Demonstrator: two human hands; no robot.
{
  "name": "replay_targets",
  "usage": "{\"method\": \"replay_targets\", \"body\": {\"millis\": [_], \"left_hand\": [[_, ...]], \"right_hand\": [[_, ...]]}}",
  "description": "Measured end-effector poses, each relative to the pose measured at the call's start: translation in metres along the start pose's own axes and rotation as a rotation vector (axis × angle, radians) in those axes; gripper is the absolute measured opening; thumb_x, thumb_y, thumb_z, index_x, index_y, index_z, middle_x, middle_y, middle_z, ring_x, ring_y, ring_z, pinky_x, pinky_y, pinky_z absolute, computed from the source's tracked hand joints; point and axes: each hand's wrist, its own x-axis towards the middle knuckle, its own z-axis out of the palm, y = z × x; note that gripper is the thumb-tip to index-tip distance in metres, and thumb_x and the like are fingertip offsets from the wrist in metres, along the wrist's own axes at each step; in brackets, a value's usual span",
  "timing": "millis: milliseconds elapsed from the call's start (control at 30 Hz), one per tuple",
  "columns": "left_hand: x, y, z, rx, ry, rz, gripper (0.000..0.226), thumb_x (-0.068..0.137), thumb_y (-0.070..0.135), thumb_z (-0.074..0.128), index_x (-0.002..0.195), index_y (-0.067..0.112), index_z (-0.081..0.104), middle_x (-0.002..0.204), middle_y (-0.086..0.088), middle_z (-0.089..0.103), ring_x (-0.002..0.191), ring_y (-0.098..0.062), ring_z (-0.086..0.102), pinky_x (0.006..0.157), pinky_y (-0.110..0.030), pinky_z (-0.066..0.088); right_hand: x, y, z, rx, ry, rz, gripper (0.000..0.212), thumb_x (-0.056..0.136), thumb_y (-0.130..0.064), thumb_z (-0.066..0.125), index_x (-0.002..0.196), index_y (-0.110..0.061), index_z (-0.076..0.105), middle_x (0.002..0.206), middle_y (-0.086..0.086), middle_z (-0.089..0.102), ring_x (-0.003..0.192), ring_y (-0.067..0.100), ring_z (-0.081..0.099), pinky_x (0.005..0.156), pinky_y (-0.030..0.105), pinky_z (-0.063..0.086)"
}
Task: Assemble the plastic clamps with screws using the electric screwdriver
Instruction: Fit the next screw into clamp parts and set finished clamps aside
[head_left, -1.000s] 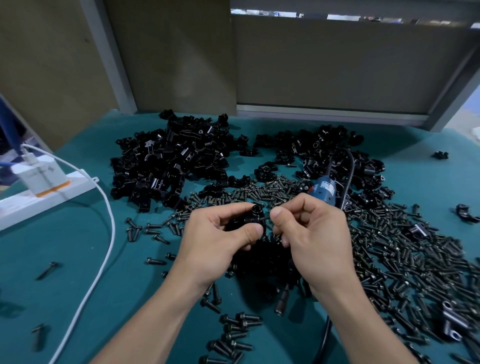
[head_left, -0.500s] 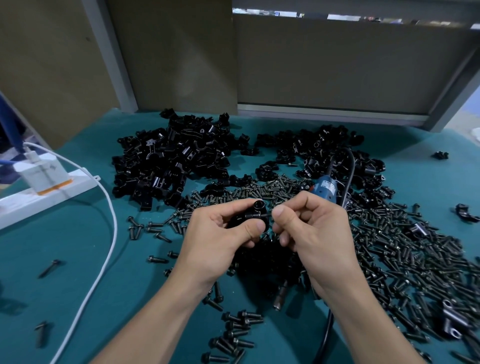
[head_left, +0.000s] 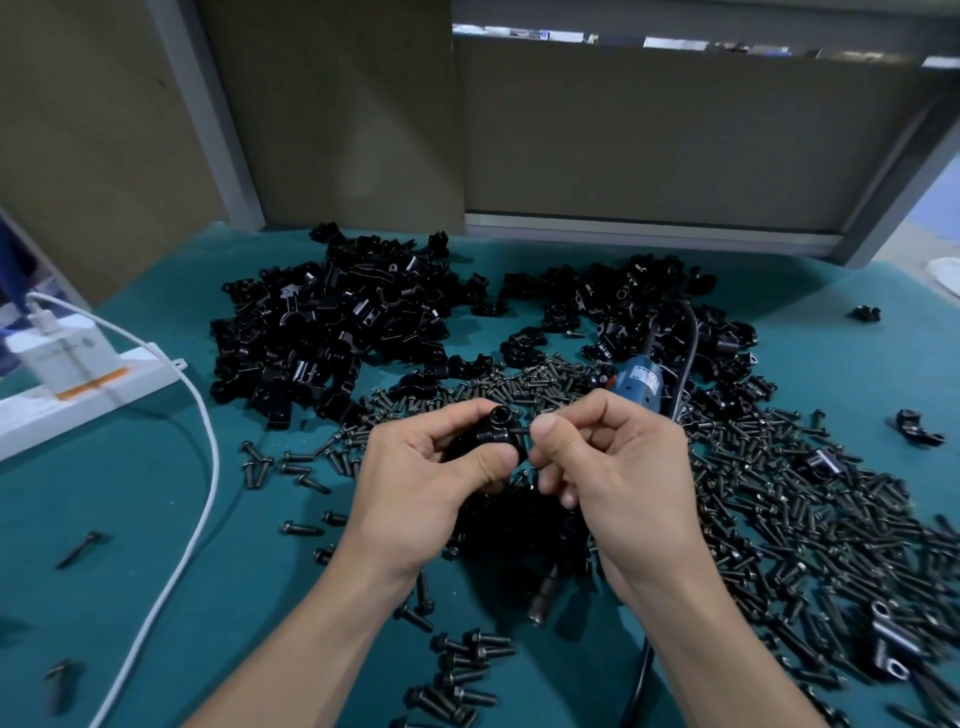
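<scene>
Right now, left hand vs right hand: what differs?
Left hand grips a black clamp; right hand pinches a screw at the clamp's side. Left thumb lies across the clamp; right thumb and forefinger meet at the tips. Shared: both raised, neither holds the electric screwdriver.

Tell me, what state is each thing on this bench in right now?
Left hand, gripping the clamp.
Clamp, held above the table.
Right hand, pinching a screw at the clamp.
Electric screwdriver, lying on the table, unheld.
Charger, plugged into the power strip.
Loose screws, scattered on the table.
</scene>
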Motion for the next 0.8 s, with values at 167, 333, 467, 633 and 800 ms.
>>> {"method": "replay_targets", "body": {"millis": [167, 333, 467, 633, 800], "left_hand": [[-0.001, 0.001, 0.0, 0.0, -0.02, -0.016, 0.045, 0.067, 0.018, 0.086, 0.112, 0.012, 0.081, 0.094, -0.011, 0.08, 0.081, -0.022, 0.073, 0.073, -0.031, 0.06], [-0.005, 0.004, -0.001, 0.096, -0.06, 0.052, 0.035, 0.079, 0.006, 0.088, 0.101, 0.032, 0.084, 0.093, -0.007, 0.081, 0.082, -0.026, 0.077, 0.079, -0.038, 0.065], [-0.007, 0.007, -0.002, 0.12, -0.063, 0.085, 0.033, 0.075, 0.017, 0.084, 0.1, 0.039, 0.083, 0.094, -0.004, 0.082, 0.085, -0.027, 0.078, 0.079, -0.036, 0.065], [-0.004, 0.008, -0.003, 0.104, -0.003, 0.055, 0.043, 0.072, 0.017, 0.093, 0.095, 0.052, 0.081, 0.09, -0.001, 0.082, 0.078, -0.017, 0.078, 0.073, -0.028, 0.063], [-0.008, 0.011, 0.0, 0.095, -0.065, 0.065, 0.039, 0.075, 0.014, 0.086, 0.095, 0.048, 0.082, 0.09, -0.006, 0.081, 0.076, -0.018, 0.075, 0.071, -0.03, 0.064]], "right_hand": [[0.001, -0.002, -0.005, -0.076, -0.102, -0.021, 0.015, 0.088, -0.009, 0.081, 0.076, -0.015, 0.074, 0.064, 0.011, 0.069, 0.049, 0.016, 0.06, 0.046, 0.021, 0.044], [-0.002, 0.003, 0.002, -0.459, 0.001, -0.107, 0.033, 0.095, -0.038, 0.072, 0.068, -0.022, 0.063, 0.052, -0.005, 0.059, 0.044, 0.004, 0.046, 0.044, 0.017, 0.036], [-0.004, 0.0, 0.01, -0.63, -0.012, -0.141, 0.056, 0.102, -0.055, 0.046, 0.06, -0.017, 0.049, 0.05, -0.007, 0.048, 0.048, 0.01, 0.044, 0.047, 0.022, 0.033], [-0.004, -0.011, -0.004, -0.555, -0.203, -0.152, 0.02, 0.102, -0.031, 0.06, 0.083, -0.025, 0.062, 0.063, 0.002, 0.063, 0.057, 0.02, 0.057, 0.053, 0.032, 0.044], [-0.005, -0.006, 0.003, -0.66, -0.122, -0.186, 0.039, 0.104, -0.045, 0.051, 0.066, -0.035, 0.055, 0.055, -0.011, 0.057, 0.053, 0.011, 0.052, 0.048, 0.02, 0.037]]}}
